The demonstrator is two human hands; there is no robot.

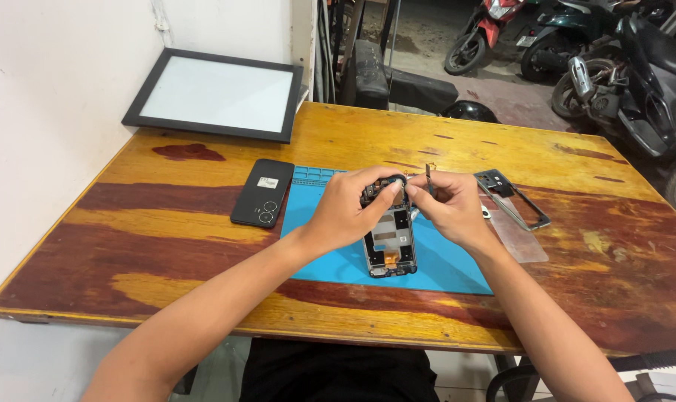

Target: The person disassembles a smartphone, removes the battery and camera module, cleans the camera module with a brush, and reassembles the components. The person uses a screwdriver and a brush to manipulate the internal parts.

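An opened phone body [390, 242] with its inner parts bare lies upright on the blue work mat [449, 272]. My left hand [349, 208] grips the phone's upper end, thumb and fingers pinching near the camera area. My right hand [449, 208] is beside it on the right and holds a thin dark tool [429, 177], likely tweezers, pointing up. Both hands meet over the top of the phone, hiding that part.
A black phone back cover [262, 192] lies left of the mat. A grey phone frame [511, 197] and a clear sheet [520, 238] lie to the right. A black-framed white panel [215, 93] leans at the wall. Motorbikes [628, 67] stand beyond the wooden table [166, 246].
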